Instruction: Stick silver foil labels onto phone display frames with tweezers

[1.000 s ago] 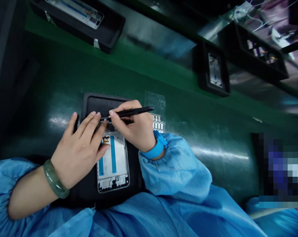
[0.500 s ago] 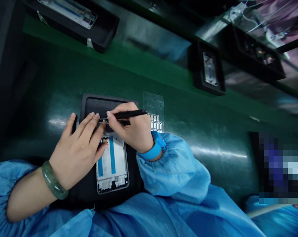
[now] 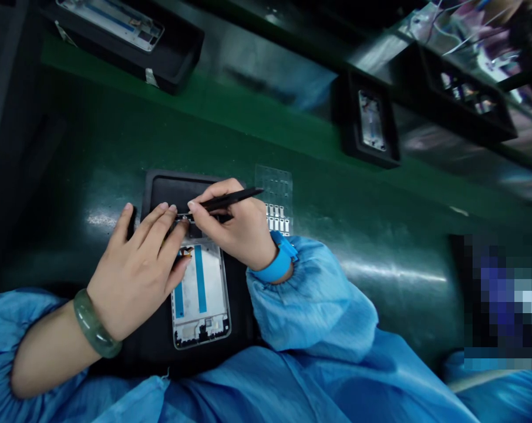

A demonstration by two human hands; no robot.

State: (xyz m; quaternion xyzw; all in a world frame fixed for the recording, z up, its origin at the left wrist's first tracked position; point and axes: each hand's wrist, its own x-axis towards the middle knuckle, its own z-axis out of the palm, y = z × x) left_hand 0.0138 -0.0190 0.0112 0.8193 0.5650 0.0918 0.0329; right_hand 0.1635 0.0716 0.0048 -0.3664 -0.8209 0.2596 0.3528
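Note:
A phone frame (image 3: 213, 294) with a pale inner plate and blue strips lies in a black tray (image 3: 182, 185) in front of me. My left hand (image 3: 138, 258) rests flat across its upper left part, fingers apart, with the fingertips at the frame's top end. My right hand (image 3: 235, 223) grips a slim black pen-shaped tool (image 3: 231, 200), its rear end pointing up to the right. The tool's working tip is hidden by my fingers near the frame's top end. Beside my right hand lies a clear sheet (image 3: 275, 182) with several small white pieces (image 3: 277, 224).
Another phone frame (image 3: 116, 20) sits in a black tray (image 3: 182, 53) at the upper left. One more frame (image 3: 371, 120) is in a small black box (image 3: 391, 147) at the upper right. Beyond it stands a longer black box (image 3: 504, 126). A blue sleeve (image 3: 504, 388) shows at lower right.
The black tool's rear end has tilted upward as my right hand shifted slightly up and left. My left hand keeps its place on the phone frame.

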